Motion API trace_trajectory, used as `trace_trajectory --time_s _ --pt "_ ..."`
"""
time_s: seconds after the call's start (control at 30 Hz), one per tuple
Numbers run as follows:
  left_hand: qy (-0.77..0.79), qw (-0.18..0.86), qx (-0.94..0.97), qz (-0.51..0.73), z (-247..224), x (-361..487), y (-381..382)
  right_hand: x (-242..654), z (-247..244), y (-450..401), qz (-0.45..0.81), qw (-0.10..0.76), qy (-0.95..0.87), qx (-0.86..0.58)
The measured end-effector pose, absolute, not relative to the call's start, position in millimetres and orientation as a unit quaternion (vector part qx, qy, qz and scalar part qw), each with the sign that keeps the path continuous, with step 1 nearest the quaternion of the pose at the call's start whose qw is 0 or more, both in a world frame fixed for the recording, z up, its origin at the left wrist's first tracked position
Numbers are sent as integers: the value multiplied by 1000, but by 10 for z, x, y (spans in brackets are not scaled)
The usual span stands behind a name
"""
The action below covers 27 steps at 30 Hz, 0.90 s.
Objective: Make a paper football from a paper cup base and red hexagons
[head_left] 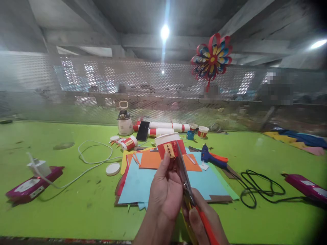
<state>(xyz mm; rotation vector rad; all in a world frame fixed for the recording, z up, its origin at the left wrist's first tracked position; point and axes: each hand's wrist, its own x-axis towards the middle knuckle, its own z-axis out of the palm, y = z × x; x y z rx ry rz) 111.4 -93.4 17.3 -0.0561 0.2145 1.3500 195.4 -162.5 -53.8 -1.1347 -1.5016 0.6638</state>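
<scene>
My left hand grips a red paper cup with a white rim and a yellow label, thumb pressed on its side. In my right hand is a pair of scissors with red and yellow handles. Its blades reach up to the right side of the cup, where the red wall looks partly cut. How far the blades are apart is hard to make out. Below the cup lie an orange sheet and light blue paper, stacked on other coloured sheets.
On the green table a blue glue gun lies at right with its black cable. Purple power strips flank the sides. Behind are a phone, bottle, paper cups and white rolls.
</scene>
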Motion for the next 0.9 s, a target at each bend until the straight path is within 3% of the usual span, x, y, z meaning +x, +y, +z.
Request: trace_trajectory --time_s 0.9 --pt "106 776 -41 621 142 1093 -909 1908 -572 -1590 286 534 -623 -495"
